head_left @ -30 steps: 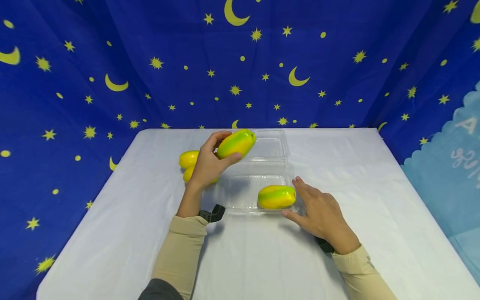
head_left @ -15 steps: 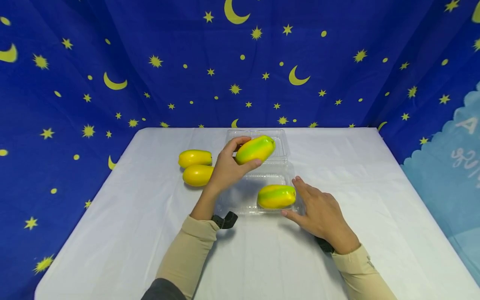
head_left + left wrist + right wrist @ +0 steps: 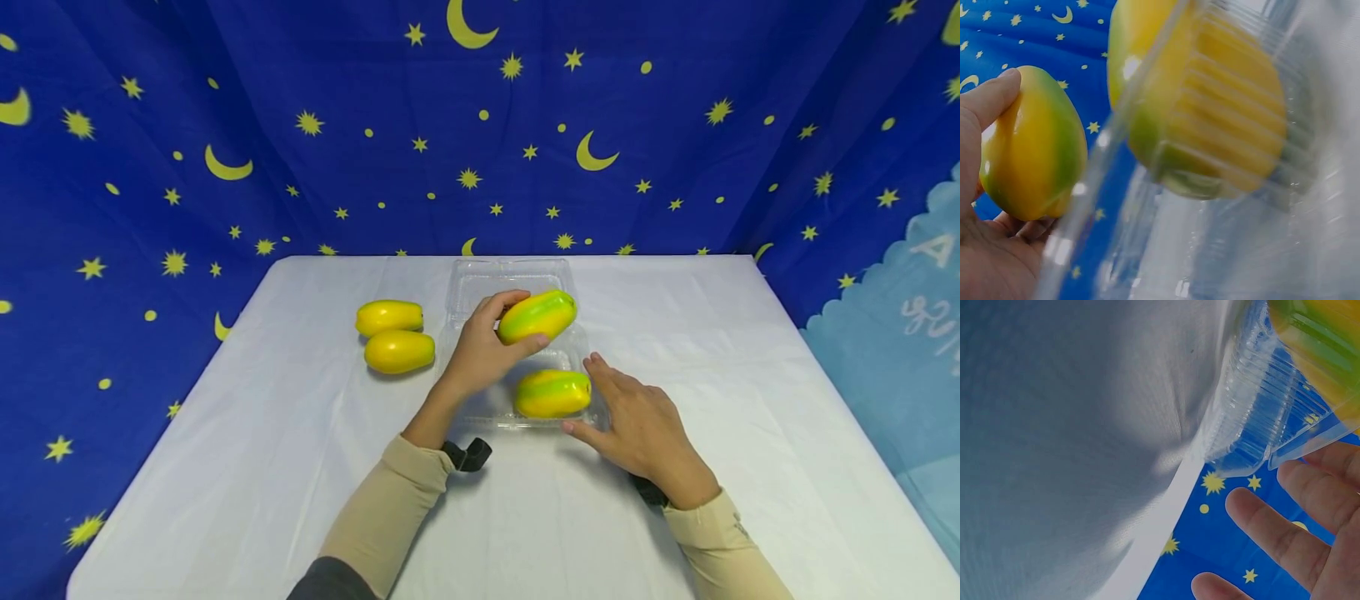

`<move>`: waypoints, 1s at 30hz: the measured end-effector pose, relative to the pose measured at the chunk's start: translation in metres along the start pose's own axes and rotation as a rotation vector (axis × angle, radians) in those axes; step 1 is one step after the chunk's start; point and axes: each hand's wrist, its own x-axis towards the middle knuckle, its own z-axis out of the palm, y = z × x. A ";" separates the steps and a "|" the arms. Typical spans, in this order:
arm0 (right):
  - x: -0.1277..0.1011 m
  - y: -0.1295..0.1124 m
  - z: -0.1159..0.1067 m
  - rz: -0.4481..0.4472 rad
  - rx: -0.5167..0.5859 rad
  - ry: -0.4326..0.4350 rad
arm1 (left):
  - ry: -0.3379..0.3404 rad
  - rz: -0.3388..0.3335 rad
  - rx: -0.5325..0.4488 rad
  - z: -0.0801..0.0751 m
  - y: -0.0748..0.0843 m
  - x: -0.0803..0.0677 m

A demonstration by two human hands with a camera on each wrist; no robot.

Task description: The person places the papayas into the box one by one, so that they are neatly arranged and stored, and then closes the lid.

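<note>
My left hand (image 3: 486, 348) grips a yellow-green papaya (image 3: 538, 317) between thumb and fingers, held over the clear plastic clamshell box (image 3: 487, 408). In the left wrist view the held papaya (image 3: 1035, 144) shows beyond the box's wall. A second papaya (image 3: 553, 393) lies in the front right part of the box's near tray. At that tray's right end is my right hand (image 3: 645, 429), its fingers spread and fingertips right at the rim. From the right wrist view, the fingers (image 3: 1279, 540) reach straight out beside the ribbed plastic wall (image 3: 1254, 419).
Two yellower papayas (image 3: 389, 317) lie together on the white-covered table (image 3: 225, 467), left of the box. The box's open lid (image 3: 510, 279) lies flat toward the back. A blue curtain (image 3: 480, 125) with moons and stars hangs behind the table.
My left hand has carried its papaya right and a little nearer, from the box's left part to above its right part. The two papayas on the left are now uncovered. The right hand stays put.
</note>
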 end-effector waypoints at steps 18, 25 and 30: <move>0.000 0.001 0.001 -0.001 -0.014 0.020 | -0.044 -0.033 0.165 0.017 -0.003 -0.003; 0.001 -0.001 0.000 0.000 0.009 0.018 | -0.061 -0.091 0.212 0.019 -0.003 -0.005; 0.000 -0.001 0.001 0.010 -0.004 0.011 | -0.066 -0.126 0.217 0.021 -0.003 -0.006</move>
